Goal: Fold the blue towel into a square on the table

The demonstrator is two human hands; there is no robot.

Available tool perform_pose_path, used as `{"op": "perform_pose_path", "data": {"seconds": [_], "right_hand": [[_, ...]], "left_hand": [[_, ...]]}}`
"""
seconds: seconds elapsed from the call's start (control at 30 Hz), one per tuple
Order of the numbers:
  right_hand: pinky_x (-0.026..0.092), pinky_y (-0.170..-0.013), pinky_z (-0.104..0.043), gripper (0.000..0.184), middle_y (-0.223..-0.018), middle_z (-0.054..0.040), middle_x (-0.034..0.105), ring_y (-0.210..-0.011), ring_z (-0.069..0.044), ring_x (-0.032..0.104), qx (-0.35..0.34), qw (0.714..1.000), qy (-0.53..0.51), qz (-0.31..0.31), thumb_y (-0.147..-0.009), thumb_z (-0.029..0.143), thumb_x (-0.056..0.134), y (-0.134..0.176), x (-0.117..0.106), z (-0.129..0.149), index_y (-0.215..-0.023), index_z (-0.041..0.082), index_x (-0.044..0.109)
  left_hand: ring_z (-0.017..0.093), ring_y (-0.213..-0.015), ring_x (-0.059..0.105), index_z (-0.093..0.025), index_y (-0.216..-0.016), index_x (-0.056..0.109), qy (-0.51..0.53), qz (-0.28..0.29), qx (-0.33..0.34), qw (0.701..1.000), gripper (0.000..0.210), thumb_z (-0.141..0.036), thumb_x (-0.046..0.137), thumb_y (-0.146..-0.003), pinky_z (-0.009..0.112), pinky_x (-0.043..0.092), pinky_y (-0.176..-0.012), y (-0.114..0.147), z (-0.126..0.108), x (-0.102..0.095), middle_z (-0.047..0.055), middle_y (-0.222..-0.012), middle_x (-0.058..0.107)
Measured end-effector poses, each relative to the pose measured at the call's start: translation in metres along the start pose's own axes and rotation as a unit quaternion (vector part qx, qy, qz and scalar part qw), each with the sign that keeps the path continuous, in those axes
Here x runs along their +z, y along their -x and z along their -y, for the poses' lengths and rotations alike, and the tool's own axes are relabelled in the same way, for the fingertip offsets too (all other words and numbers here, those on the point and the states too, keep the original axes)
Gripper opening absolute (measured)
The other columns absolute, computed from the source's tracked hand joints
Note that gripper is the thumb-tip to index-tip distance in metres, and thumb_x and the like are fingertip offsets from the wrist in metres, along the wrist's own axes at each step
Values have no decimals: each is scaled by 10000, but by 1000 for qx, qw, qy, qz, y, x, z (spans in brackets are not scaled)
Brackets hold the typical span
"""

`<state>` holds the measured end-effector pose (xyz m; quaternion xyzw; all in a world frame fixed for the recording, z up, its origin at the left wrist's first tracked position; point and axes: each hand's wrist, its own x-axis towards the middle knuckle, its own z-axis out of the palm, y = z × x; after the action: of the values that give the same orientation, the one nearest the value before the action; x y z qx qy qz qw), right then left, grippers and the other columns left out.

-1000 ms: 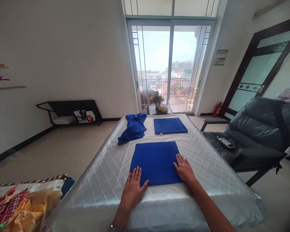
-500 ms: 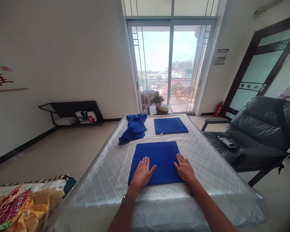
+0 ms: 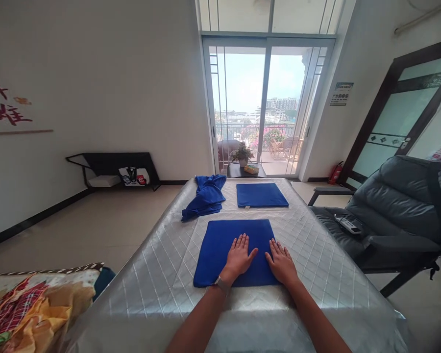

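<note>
A flat blue cloth piece (image 3: 215,255), roughly square and smooth, lies on the silver quilted table cover (image 3: 161,274) right in front of me. My left hand (image 3: 239,255) rests palm down near its middle, fingers stretched out, a watch on the wrist. Over its right edge lies my right hand (image 3: 282,260), also flat with fingers extended. Neither hand grips anything. Beyond them is a second flat blue cloth (image 3: 262,195) with a small white tag at its near edge. Left of that, a crumpled heap of blue cloth (image 3: 206,197) lies loosely bunched.
A dark padded armchair (image 3: 400,211) stands close on the right, a power strip (image 3: 348,224) on its seat. Colourful fabrics (image 3: 25,309) lie at lower left. Past the table's far end is a small stand with a potted plant (image 3: 243,156), before a sliding glass door (image 3: 238,88).
My left hand has slid rightward across the cloth, from its left part to near the middle. The right hand stays about where it was. The view has shifted slightly.
</note>
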<state>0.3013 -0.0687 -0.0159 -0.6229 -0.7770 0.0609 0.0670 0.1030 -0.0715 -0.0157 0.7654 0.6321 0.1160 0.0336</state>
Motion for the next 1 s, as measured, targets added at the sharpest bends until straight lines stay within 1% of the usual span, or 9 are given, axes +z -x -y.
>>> {"op": "perform_pose_path", "data": {"seconds": [0.23, 0.3, 0.37, 0.47, 0.7, 0.87, 1.0], "right_hand": [[79, -1248, -405, 668, -1660, -21, 181, -1537, -201, 142, 5, 1000, -5, 7, -1016, 488, 207, 2, -3, 2, -1593, 152, 213], [77, -1249, -403, 666, -1659, -14, 180, -1537, -199, 142, 5, 1000, -4, 8, -1017, 488, 201, 2, -4, 2, -1593, 154, 213], [78, -1249, -403, 665, -1658, -9, 184, -1536, -197, 145, 6, 1000, -4, 8, -1017, 489, 200, 2, -5, 3, -1594, 158, 210], [84, -1246, -403, 664, -1658, -15, 186, -1536, -198, 146, 7, 1000, -2, 8, -1017, 489, 199, 3, -6, 4, -1594, 160, 210], [101, -1238, -450, 656, -1660, -35, 184, -1539, -236, 132, -3, 999, 17, 33, -1022, 482, 195, 1, -16, 5, -1591, 160, 226], [122, -1236, -439, 663, -1660, -31, 191, -1538, -220, 136, -10, 999, 11, 36, -1021, 489, 178, -23, -26, 5, -1590, 154, 226], [122, -1236, -421, 693, -1662, -42, 187, -1537, -215, 142, -9, 1000, 7, 27, -1015, 518, 164, -47, -23, 6, -1592, 137, 212]], "left_hand": [[264, -1526, 202, -108, -1575, 246, -49, 5, -92, 995, 812, -644, 105, -982, 471, 190, -1242, 33, 86, -18, 128, -1635, 254], [278, -1524, 204, -97, -1573, 246, -57, 0, -110, 992, 824, -651, 105, -979, 487, 193, -1236, 42, 103, -21, 142, -1634, 249], [289, -1524, 202, -75, -1567, 251, -61, -6, -122, 991, 842, -656, 104, -977, 490, 196, -1232, 49, 114, -21, 158, -1633, 244], [294, -1523, 201, -58, -1561, 261, -61, -14, -129, 990, 854, -662, 113, -975, 485, 211, -1228, 53, 119, -20, 172, -1632, 240], [292, -1517, 222, -46, -1550, 286, -55, -19, -130, 990, 854, -660, 125, -979, 458, 220, -1229, 53, 116, -22, 176, -1626, 259], [292, -1518, 221, -26, -1550, 268, -53, -14, -133, 990, 891, -681, 104, -969, 448, 211, -1232, 53, 116, -24, 177, -1627, 251], [280, -1520, 216, -43, -1552, 273, -53, -22, -133, 989, 869, -673, 116, -974, 451, 212, -1232, 53, 116, -20, 170, -1629, 246]]}}
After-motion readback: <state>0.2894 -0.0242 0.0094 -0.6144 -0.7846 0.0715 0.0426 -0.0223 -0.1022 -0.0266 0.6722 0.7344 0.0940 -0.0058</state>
